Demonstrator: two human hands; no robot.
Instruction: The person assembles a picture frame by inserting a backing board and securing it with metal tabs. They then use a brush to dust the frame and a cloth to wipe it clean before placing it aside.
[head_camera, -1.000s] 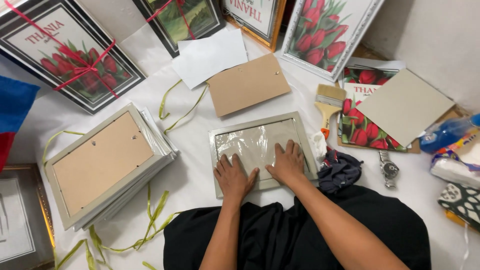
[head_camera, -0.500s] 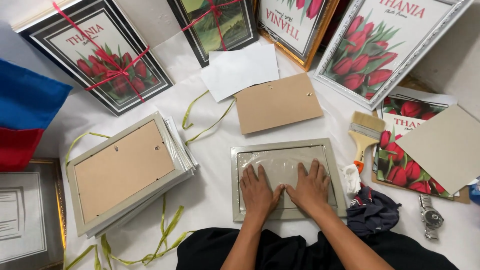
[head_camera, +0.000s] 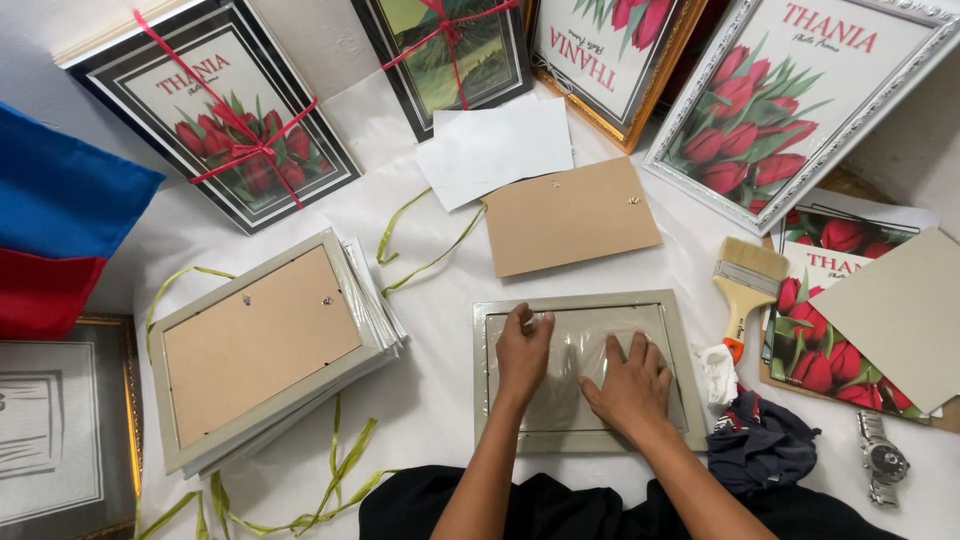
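Observation:
A grey picture frame (head_camera: 584, 302) lies face down on the white-covered surface in front of me, with a clear glass pane (head_camera: 580, 340) set into its opening. My left hand (head_camera: 522, 352) rests palm down on the pane's left half, fingers reaching the upper edge. My right hand (head_camera: 632, 384) lies flat on the pane's right half, fingers spread. Neither hand grips anything. A loose brown backing board (head_camera: 570, 214) lies just beyond the frame.
A stack of grey frames (head_camera: 262, 345) sits at left, with green ribbons (head_camera: 330, 490) around it. A paintbrush (head_camera: 746, 285), dark cloth (head_camera: 760, 445) and wristwatch (head_camera: 882, 458) lie at right beside tulip prints (head_camera: 835, 330). Framed tulip pictures (head_camera: 800, 100) lean along the back. White paper (head_camera: 495, 150) lies near the board.
My left hand has slid up toward the pane's top edge while the right stays lower on the glass. The camera has shifted, so everything sits lower and more to the right.

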